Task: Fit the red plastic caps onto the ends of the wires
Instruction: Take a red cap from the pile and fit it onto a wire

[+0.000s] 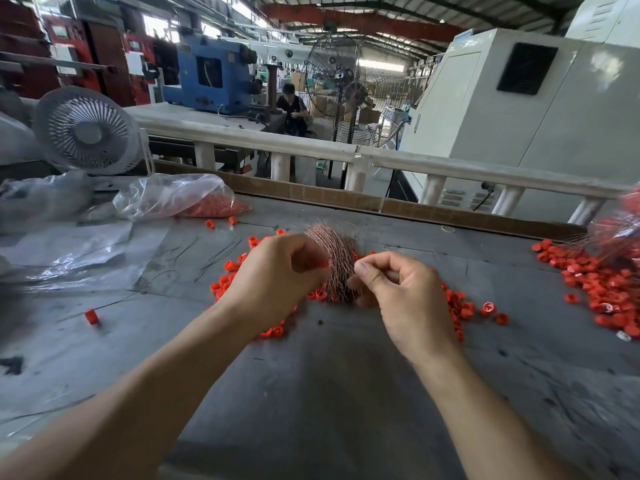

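Red caps (453,303): most lie loose on bench (329,375)
Hands: left hand (273,282) pinches a cap; right hand (398,292) pinches copper wire bundle (337,261)
Progress: judged early

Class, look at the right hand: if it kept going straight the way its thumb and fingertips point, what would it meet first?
Most likely the bundle of copper wires, right beside the right hand; the left hand lies beyond it. Depth is uncertain.

You are in a factory hall: blue machine (211,77) far left, steel roof trusses (363,22), standing fan (337,81) beyond your worktable (329,393).
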`<state>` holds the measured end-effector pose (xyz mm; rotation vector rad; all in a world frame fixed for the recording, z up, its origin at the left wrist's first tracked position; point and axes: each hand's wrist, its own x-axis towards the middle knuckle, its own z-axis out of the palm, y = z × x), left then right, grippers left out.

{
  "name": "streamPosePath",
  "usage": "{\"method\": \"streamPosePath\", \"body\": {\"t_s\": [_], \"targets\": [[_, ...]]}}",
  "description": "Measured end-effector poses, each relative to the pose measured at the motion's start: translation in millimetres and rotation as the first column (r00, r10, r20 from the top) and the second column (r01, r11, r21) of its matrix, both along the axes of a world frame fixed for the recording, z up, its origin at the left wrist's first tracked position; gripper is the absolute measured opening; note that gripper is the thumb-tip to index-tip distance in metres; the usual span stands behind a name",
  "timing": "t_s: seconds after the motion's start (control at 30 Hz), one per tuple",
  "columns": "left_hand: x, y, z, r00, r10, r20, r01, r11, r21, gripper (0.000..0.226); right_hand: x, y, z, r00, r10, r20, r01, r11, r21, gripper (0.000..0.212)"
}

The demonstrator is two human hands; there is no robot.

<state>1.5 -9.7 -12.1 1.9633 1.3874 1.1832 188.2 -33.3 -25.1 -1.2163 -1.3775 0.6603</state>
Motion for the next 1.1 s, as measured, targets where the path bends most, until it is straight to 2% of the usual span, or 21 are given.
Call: {"method": "streamPosePath", "body": {"t_s": [0.07,0.13,0.2,0.3,0.47,0.73,1.1], "targets": [[3,-4,5,0.961,-0.106,0.256,0.128,0.989,-0.07,0.016,-1,-1,2,0.999,0.022,-0.031,-0.021,0.999,0.032,0.015],[6,-7,8,0.849,-0.184,0.495,0.276,0.954,-0.118,0.019,-2,-2,4,0.999,0.038,-0.036,-0.035,0.997,0.066,0.015],[8,-10,10,0.752,-0.205,0.627,0.368,0.919,-0.141,0.021,-4,-4,5,0.998,0.051,-0.029,-0.048,0.993,0.107,0.014],[10,-11,11,0.656,-0.207,0.726,0.433,0.891,-0.137,0.026,-6,-9,9,0.997,0.078,-0.012,-0.075,0.981,0.178,0.011],[11,-10,11,0.589,-0.194,0.785,0.426,0.9,-0.098,0.039,-10,-13,14,0.995,0.094,-0.014,-0.088,0.968,0.237,0.011],[12,-10,8,0.597,-0.229,0.769,0.444,0.893,-0.079,0.028,-10,-14,14,0.999,0.052,0.005,-0.051,0.967,0.251,0.014],[15,-13,9,0.606,-0.246,0.757,0.452,0.889,-0.073,0.031,-12,-15,15,0.998,0.033,0.046,-0.044,0.959,0.279,0.012]]}}
